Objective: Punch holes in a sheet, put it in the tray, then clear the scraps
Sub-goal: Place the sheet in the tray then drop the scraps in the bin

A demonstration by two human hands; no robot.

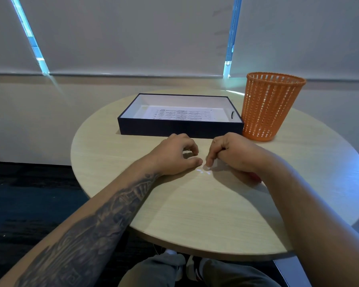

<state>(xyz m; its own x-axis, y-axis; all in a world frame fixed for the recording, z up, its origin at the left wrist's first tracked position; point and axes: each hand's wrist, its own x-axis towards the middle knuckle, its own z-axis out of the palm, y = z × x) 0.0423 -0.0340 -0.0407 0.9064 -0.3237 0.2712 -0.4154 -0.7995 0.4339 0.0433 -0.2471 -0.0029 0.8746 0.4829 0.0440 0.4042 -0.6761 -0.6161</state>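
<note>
Your right hand (234,156) is pinching the scraps (204,171), left hand (174,156) curling empty beside (they're featherlight); a hasty sweep is risking scattering them off the bench (195,214).

This looks like an office or a meeting room. A round table (195,208) of pale wood stands near a plain wall (39,121). Big grey blinds (122,34) hang over the windows on the far side, with thin strips of daylight between them. The floor (29,193) on the left has dark carpet. On the far part of the table sits a dark tray (174,128) with a printed sheet (180,114) of paper in it. Just right of it stands an orange bin (269,104) for waste paper.
</note>
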